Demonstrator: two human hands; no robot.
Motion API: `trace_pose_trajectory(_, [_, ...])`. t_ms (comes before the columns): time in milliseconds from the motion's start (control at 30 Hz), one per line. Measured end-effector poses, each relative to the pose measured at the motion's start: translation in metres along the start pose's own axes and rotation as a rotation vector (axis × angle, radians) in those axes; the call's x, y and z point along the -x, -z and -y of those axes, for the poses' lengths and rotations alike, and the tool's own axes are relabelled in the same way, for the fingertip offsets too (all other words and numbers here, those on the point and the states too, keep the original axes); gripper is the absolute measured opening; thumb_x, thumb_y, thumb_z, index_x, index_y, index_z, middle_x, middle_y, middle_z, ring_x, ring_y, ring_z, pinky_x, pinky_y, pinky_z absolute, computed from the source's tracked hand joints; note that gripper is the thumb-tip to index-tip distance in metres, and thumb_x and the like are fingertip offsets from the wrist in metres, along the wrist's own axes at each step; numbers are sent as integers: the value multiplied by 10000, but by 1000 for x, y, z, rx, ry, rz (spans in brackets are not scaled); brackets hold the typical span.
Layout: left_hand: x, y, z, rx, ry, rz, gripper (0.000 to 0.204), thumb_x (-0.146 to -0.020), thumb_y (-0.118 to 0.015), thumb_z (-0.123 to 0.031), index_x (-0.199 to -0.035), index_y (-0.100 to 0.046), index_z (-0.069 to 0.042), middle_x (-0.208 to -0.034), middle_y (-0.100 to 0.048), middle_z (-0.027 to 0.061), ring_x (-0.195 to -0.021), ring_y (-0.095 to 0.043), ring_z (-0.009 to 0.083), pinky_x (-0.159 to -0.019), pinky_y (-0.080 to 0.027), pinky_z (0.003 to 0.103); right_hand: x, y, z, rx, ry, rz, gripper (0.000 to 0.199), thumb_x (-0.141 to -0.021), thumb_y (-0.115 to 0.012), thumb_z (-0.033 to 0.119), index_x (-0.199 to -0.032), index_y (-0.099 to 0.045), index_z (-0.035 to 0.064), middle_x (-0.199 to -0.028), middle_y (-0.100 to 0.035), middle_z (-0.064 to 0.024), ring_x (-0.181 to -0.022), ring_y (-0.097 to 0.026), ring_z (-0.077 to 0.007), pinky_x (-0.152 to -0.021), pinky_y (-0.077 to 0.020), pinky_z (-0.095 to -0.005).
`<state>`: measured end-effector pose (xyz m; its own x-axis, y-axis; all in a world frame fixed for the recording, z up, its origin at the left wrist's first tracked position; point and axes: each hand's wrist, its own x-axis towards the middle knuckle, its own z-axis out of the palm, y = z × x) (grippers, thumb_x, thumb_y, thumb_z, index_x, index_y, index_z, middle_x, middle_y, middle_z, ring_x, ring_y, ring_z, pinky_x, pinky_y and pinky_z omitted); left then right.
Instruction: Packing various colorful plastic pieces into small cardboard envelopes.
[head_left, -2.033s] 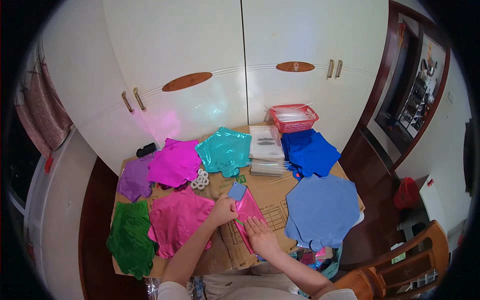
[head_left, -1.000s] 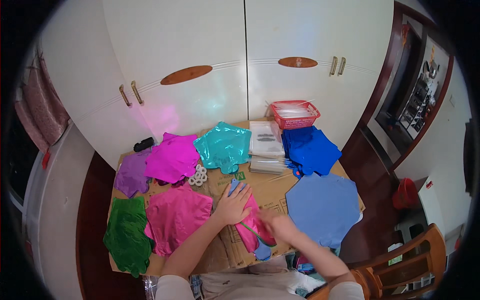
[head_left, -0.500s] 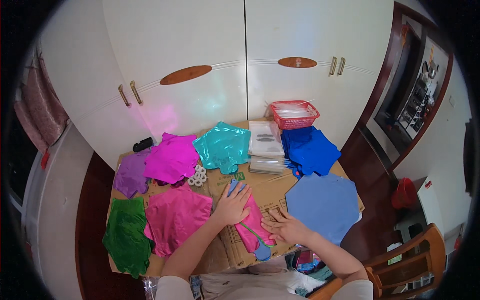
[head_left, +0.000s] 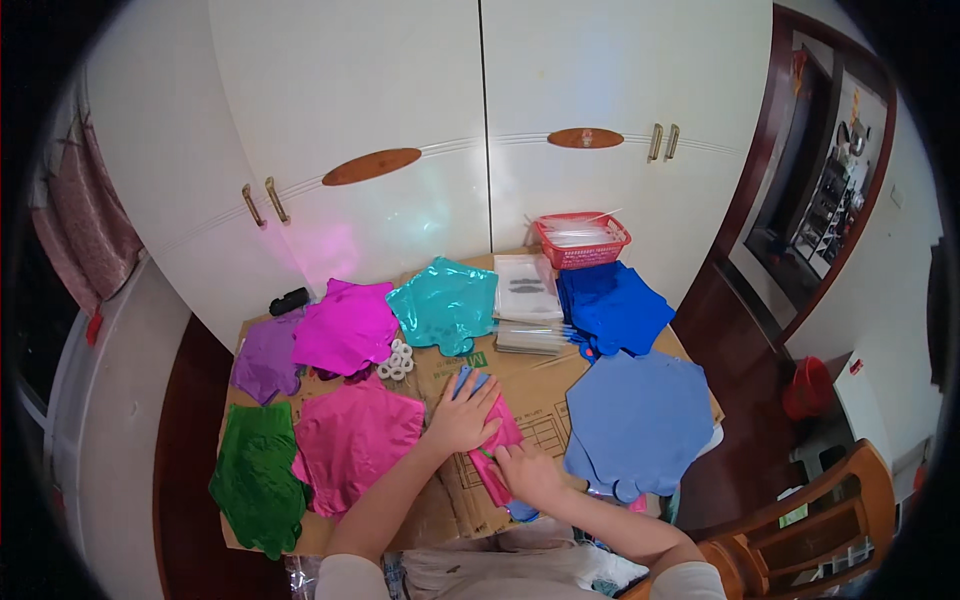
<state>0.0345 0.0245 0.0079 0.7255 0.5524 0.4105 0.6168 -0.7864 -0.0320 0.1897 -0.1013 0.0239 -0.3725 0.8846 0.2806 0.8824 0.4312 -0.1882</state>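
Observation:
A pink foil balloon (head_left: 509, 432), folded into a narrow strip with blue showing at its ends, lies on the cardboard in front of me. My left hand (head_left: 464, 420) rests flat across its upper part, fingers extended. Lower down, my right hand (head_left: 530, 473) is closed, its curled fingers gripping the strip's right edge. A short bit of green ribbon (head_left: 487, 453) shows between the hands; the rest of it is hidden.
Flat foil balloons lie around: green (head_left: 258, 480), pink (head_left: 362, 440), magenta (head_left: 345, 325), purple (head_left: 268, 358), teal (head_left: 445, 300), dark blue (head_left: 620, 308), pale blue (head_left: 640, 415). White rings (head_left: 397, 362), clear bags (head_left: 530, 338) and a red basket (head_left: 583, 242) stand farther back on the cardboard (head_left: 440, 490).
My right hand has gone from spread flat beside the strip to curled over its edge. The strip looks narrower and covers more of the green ribbon. My left hand stays put.

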Motion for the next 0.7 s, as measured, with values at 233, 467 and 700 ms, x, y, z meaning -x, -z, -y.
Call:
trace_pose_trajectory(233, [-3,1,26,-102,208,10,522,-820,-563,-394,-1242,-526,-89,-1370,-431,105,-1308,-318,335,-1034,-259,547,2,-14,1,34,76,-74,167,-846,-536,247,-894,-523,88,-782,-536,-64,-769,-557,-223,-607,-480,-357])
trace_pose_trajectory(467, [30,10,3,706,848,-107,622,-730,-678,-252,-1214,-420,42,-1192,-461,279,-1184,-424,353,-977,-359,462,6,-13,2,-18,29,-128,213,-840,-548,238,-967,-540,67,-808,-519,-75,-788,-550,-235,-643,-463,-370])
trace_pose_trajectory(700, [31,27,-18,971,910,70,530,-681,-713,-269,-1085,-528,22,-949,-634,177,-871,-632,295,-768,-497,374,8,-15,-1,-82,43,-157,251,-821,-584,228,-998,-553,52,-887,-536,-99,-813,-546,-255,-668,-465,-370])
